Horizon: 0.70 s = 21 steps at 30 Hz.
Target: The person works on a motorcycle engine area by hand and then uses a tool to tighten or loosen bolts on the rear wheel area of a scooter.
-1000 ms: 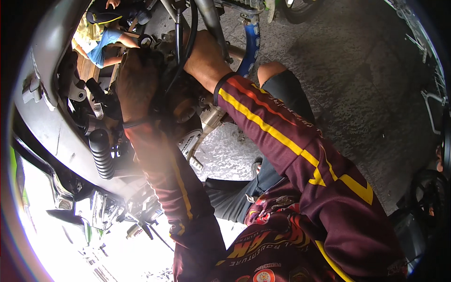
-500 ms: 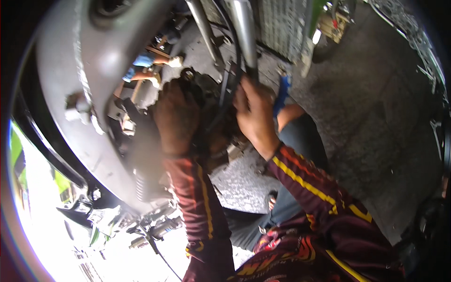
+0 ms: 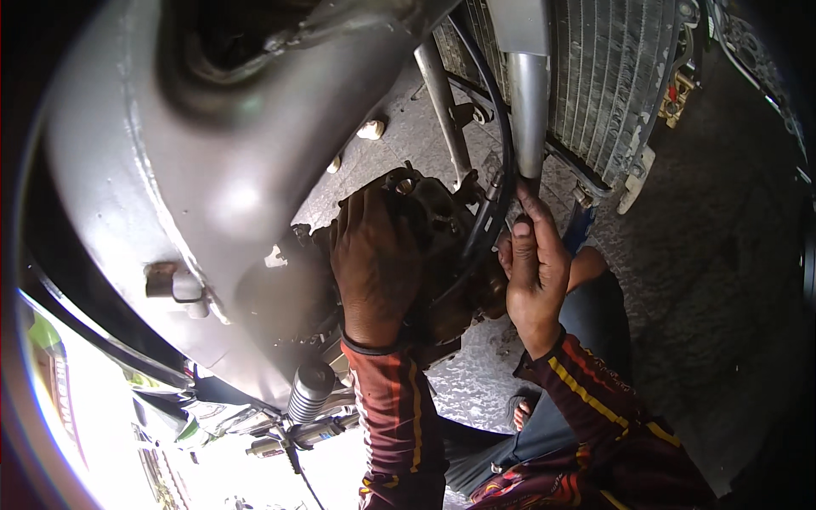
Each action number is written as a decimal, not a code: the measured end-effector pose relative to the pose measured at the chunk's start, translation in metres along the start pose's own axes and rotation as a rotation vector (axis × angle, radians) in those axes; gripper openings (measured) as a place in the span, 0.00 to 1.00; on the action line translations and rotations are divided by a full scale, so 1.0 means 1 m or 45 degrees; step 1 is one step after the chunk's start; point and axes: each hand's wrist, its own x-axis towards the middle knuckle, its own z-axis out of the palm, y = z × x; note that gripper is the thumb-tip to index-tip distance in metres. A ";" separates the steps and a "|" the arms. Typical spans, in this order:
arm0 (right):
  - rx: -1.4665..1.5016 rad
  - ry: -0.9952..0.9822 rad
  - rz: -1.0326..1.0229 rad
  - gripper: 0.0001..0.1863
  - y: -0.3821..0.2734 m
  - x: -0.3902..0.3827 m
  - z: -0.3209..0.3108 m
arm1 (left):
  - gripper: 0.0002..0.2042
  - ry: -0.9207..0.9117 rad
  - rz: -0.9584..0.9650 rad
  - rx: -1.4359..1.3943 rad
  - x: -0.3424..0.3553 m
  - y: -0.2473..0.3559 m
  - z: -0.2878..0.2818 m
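Note:
A dark, greasy engine (image 3: 438,212) sits below the grey metal frame. My left hand (image 3: 374,268) lies over its top left part, fingers together and curled over the edge, fingertips partly hidden. To its right, my right hand (image 3: 537,285) is closed beside the lower end of a silver frame tube (image 3: 529,110). Its index finger reaches up to the tube, the thumb is raised and the other fingers curl in. What they hold, if anything, is hidden. A black cable (image 3: 503,110) curves down between the tube and the engine, close to my right fingertips.
The large grey frame (image 3: 229,178) fills the left side. A finned radiator (image 3: 608,85) stands at the upper right, with a thinner tube (image 3: 444,110) left of it. A ribbed cylinder (image 3: 311,393) hangs below the frame. Blue material (image 3: 580,228) shows behind my right hand.
My view has shifted, so the hands, engine and tubes appear lower and further right. Another person's legs, seen earlier beyond the frame, are now mostly hidden. Both hands remain at about the same parts.

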 end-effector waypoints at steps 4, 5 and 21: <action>-0.257 -0.115 0.173 0.12 -0.003 0.008 0.001 | 0.12 -0.006 -0.027 0.014 0.001 -0.002 -0.002; -0.366 -0.218 0.191 0.09 -0.005 0.012 0.001 | 0.12 -0.011 -0.030 0.006 0.000 -0.005 -0.002; -0.033 -0.111 0.589 0.09 -0.009 -0.044 -0.068 | 0.13 -0.031 0.149 0.120 0.000 -0.009 0.005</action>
